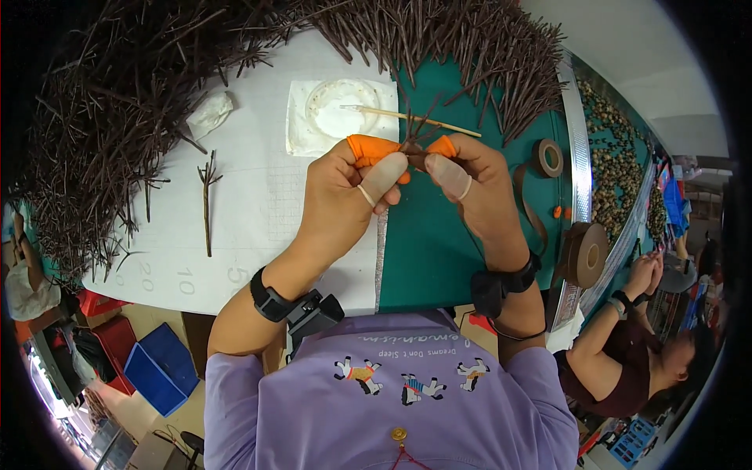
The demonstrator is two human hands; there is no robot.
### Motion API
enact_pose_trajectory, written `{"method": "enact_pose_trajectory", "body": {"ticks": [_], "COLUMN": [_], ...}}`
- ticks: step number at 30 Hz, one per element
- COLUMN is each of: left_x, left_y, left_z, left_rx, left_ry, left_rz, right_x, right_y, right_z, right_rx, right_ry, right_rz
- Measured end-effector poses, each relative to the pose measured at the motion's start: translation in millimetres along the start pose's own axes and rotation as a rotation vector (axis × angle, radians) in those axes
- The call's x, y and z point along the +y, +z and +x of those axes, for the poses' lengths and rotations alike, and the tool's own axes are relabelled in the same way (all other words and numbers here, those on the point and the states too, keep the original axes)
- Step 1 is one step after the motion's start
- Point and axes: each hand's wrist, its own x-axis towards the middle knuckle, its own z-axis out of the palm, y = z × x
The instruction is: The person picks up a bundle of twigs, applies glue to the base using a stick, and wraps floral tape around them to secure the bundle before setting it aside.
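Observation:
Both hands meet over the table, pinching a dark brown branched twig [413,139] whose forked tips point away from me. My left hand [337,184] closes thumb and fingers on its base, with a pale cot on the thumb and orange cots on fingers. My right hand [489,188], with similar cots, pinches at the same place from the right. A short brown strip [418,159] shows between the thumbs; whether it is tape or stem I cannot tell. Just beyond lies a thin wooden-handled brush [439,123], its tip over a round white dish [341,98] on a white sheet.
Large heaps of brown twigs [102,133] [470,47] cover the left and far sides. A single forked twig [207,204] lies on the white sheet. Brown tape rolls [547,158] [586,256] stand at right. Beyond the metal edge, small brownish pieces [615,172] are spread near another person [619,352].

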Motion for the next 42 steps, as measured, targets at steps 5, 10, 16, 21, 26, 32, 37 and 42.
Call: {"method": "enact_pose_trajectory", "body": {"ticks": [5,10,16,21,26,32,37,42], "left_x": [-0.2,-7.6,-9.0,2.5,1.5,-1.3,6.1,27.1], "left_y": [2.9,5.4,2.6,-6.6,9.5,8.0,-9.7,-21.8], "left_z": [-3.9,-3.7,-4.1,0.3,-2.4,-1.1,0.8,10.2], "left_rx": [-0.011,-0.015,-0.067,-0.329,-0.076,-0.044,0.162,0.154], "left_ry": [0.069,0.173,0.210,-0.171,-0.123,0.156,0.171,0.219], "left_rz": [0.073,0.143,0.242,-0.067,-0.104,0.236,0.049,-0.254], "right_x": [1.2,6.1,8.7,8.6,6.4,6.4,-1.5,-10.8], "right_y": [5.8,8.7,9.1,8.5,11.3,8.7,4.0,-26.6], "right_z": [1.8,0.9,1.2,-3.5,-1.5,-1.1,-8.6,-53.0], "right_rx": [0.097,0.161,0.138,0.052,0.128,0.157,0.052,0.051], "right_ry": [-0.118,-0.193,-0.182,-0.089,-0.060,-0.140,0.082,0.068], "right_rz": [-0.017,-0.069,-0.034,0.136,0.109,-0.104,-0.278,-0.570]}}
